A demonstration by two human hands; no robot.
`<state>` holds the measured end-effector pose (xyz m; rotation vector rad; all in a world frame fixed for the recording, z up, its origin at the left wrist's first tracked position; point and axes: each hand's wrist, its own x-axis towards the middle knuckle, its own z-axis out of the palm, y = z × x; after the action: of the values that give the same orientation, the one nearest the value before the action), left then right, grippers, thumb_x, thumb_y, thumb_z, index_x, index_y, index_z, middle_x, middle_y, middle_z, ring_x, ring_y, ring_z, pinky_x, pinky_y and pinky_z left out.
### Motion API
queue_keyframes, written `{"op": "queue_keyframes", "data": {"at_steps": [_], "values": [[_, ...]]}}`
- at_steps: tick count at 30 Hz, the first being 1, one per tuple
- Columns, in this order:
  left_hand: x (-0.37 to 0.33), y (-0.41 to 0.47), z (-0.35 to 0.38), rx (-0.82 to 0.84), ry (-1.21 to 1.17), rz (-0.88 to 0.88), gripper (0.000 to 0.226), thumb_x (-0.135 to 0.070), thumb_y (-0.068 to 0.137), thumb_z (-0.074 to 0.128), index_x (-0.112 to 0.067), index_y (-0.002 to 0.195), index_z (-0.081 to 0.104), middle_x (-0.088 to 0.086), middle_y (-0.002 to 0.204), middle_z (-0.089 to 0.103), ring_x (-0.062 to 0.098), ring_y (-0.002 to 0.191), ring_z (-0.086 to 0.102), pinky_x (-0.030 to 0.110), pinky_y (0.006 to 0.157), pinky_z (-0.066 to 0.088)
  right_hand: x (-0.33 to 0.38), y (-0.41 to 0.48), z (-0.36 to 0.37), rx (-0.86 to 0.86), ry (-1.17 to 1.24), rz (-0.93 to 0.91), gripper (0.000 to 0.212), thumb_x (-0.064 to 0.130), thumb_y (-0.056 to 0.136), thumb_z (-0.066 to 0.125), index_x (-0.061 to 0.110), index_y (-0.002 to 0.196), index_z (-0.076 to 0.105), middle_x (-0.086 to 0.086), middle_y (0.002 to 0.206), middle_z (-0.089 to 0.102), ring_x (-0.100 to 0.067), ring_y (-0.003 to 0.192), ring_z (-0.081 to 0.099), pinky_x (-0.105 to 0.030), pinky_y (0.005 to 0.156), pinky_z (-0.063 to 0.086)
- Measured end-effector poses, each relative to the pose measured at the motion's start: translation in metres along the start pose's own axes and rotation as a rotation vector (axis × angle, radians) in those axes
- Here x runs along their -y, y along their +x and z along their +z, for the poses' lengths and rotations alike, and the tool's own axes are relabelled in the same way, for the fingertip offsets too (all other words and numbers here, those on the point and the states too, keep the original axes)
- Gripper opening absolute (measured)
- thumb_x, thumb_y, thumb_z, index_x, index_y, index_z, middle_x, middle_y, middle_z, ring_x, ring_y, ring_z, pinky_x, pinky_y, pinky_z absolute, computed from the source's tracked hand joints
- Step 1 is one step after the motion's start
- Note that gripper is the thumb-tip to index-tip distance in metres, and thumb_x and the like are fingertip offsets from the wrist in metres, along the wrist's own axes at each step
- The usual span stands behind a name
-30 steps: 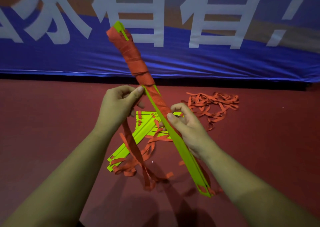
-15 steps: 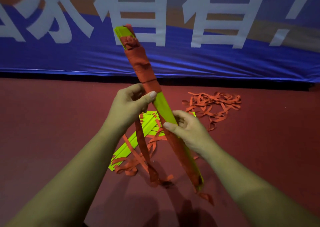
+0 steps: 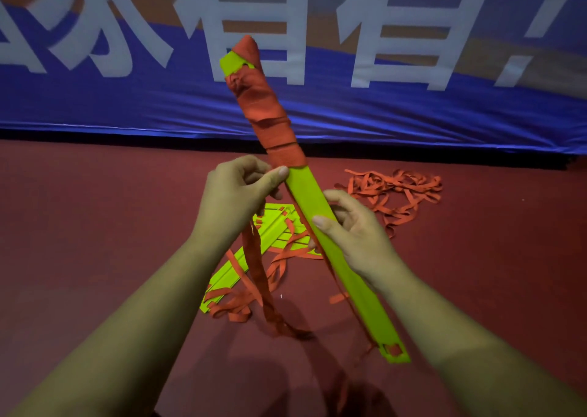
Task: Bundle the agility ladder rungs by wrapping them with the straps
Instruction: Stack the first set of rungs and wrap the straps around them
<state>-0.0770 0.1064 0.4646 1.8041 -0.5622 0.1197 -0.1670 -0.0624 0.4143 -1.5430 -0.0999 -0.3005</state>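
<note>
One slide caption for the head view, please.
Left hand grips the orange strap; right hand holds the partly wrapped rungs.

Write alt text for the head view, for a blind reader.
A tilted bundle of lime-green ladder rungs, upper half wrapped in orange strap, is gripped by the right hand while the left hand pinches the strap. More rungs and straps lie on the red floor.

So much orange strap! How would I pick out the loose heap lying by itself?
Find the blue banner along the back, then drop to the red floor under its right half. Beyond the right hand lies a tangled heap of orange straps; unlike the straps around the floor rungs and the held bundle, it shows no green.
</note>
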Motion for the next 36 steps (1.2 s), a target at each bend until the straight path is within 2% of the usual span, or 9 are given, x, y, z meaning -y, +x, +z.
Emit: {"op": "queue_keyframes", "data": {"at_steps": [5, 7, 9, 12, 16, 21, 28, 32, 36], "values": [[0.009, -0.008, 0.019, -0.058, 0.087, -0.013, 0.044, -0.061, 0.072, 0.073, -0.024, 0.093, 0.062, 0.001, 0.081, 0.072, 0.02, 0.067, 0.068, 0.038, 0.064, 0.055, -0.004, 0.0, 0.011, -0.045, -0.122, -0.06, 0.043, 0.004, 0.094, 0.057, 0.041, 0.116, 0.057, 0.007, 0.087, 0.07, -0.01, 0.073, 0.063, -0.029, 0.069, 0.052], [0.009, -0.01, 0.023, -0.069, 0.101, -0.03, 0.054, -0.065, 0.068, 0.073, -0.024, 0.102, 0.064, -0.003, 0.092, 0.072, 0.019, 0.089, 0.07, 0.035, 0.076, 0.055, -0.006, 0.001, 0.012, -0.073, -0.217, -0.082, 0.047, 0.015, 0.089, 0.061, 0.054, 0.114, 0.055, 0.005, 0.098, 0.069, -0.014, 0.086, 0.065, -0.039, 0.08, 0.054], [0.005, -0.009, 0.023, -0.059, 0.065, -0.051, 0.052, -0.058, 0.067, 0.077, -0.022, 0.103, 0.065, -0.005, 0.085, 0.069, 0.01, 0.09, 0.068, 0.025, 0.074, 0.05, -0.006, 0.001, 0.012, -0.071, -0.29, -0.107, 0.05, 0.021, 0.085, 0.064, 0.059, 0.114, 0.051, 0.014, 0.11, 0.065, -0.013, 0.101, 0.063, -0.039, 0.093, 0.05], [-0.002, -0.006, 0.019, 0.02, -0.209, -0.067, 0.025, -0.018, 0.081, 0.078, -0.011, 0.101, 0.065, -0.01, 0.074, 0.065, 0.001, 0.066, 0.059, 0.015, 0.063, 0.046, -0.008, 0.001, 0.01, -0.07, -0.232, -0.071, 0.057, 0.027, 0.079, 0.068, 0.055, 0.123, 0.044, 0.005, 0.111, 0.06, -0.015, 0.097, 0.062, -0.035, 0.087, 0.051], [-0.001, -0.005, 0.01, 0.103, -0.385, -0.058, 0.022, 0.007, 0.089, 0.059, 0.001, 0.11, 0.061, 0.002, 0.083, 0.068, 0.005, 0.07, 0.063, 0.016, 0.064, 0.048, -0.011, 0.005, 0.001, -0.076, -0.139, 0.04, 0.05, 0.022, 0.075, 0.077, 0.038, 0.116, 0.053, 0.007, 0.098, 0.063, -0.007, 0.088, 0.064, -0.028, 0.079, 0.05], [0.002, 0.001, 0.001, 0.179, -0.459, -0.037, 0.028, 0.012, 0.089, 0.054, -0.007, 0.11, 0.054, -0.006, 0.079, 0.073, 0.002, 0.066, 0.064, 0.013, 0.061, 0.046, -0.001, 0.006, -0.005, 0.0, -0.052, 0.088, 0.004, 0.014, 0.09, 0.064, 0.017, 0.089, 0.065, 0.011, 0.071, 0.069, 0.002, 0.071, 0.059, -0.015, 0.067, 0.046], [0.005, 0.004, -0.002, 0.221, -0.502, 0.014, 0.03, 0.007, 0.088, 0.056, -0.011, 0.111, 0.054, -0.008, 0.086, 0.072, 0.0, 0.071, 0.06, 0.013, 0.064, 0.045, -0.001, 0.002, 0.005, 0.07, 0.28, 0.311, 0.048, 0.053, 0.088, 0.052, 0.012, 0.1, 0.074, -0.022, 0.104, 0.067, -0.031, 0.095, 0.061, -0.051, 0.09, 0.046], [0.002, 0.002, -0.003, 0.225, -0.464, 0.022, 0.03, 0.008, 0.088, 0.055, -0.01, 0.112, 0.052, -0.01, 0.084, 0.072, -0.001, 0.069, 0.06, 0.013, 0.062, 0.045, 0.002, -0.002, 0.003, 0.129, 0.169, 0.246, 0.037, 0.04, 0.093, 0.051, 0.006, 0.1, 0.064, -0.019, 0.082, 0.068, -0.029, 0.074, 0.07, -0.045, 0.075, 0.051], [-0.003, 0.001, -0.004, 0.213, -0.245, 0.027, 0.012, -0.007, 0.088, 0.063, -0.012, 0.097, 0.058, -0.006, 0.071, 0.071, 0.006, 0.06, 0.062, 0.019, 0.053, 0.048, 0.004, -0.001, 0.003, 0.027, 0.151, 0.18, 0.023, 0.025, 0.095, 0.054, 0.003, 0.097, 0.062, -0.016, 0.084, 0.072, -0.023, 0.061, 0.068, -0.029, 0.056, 0.055]]}}
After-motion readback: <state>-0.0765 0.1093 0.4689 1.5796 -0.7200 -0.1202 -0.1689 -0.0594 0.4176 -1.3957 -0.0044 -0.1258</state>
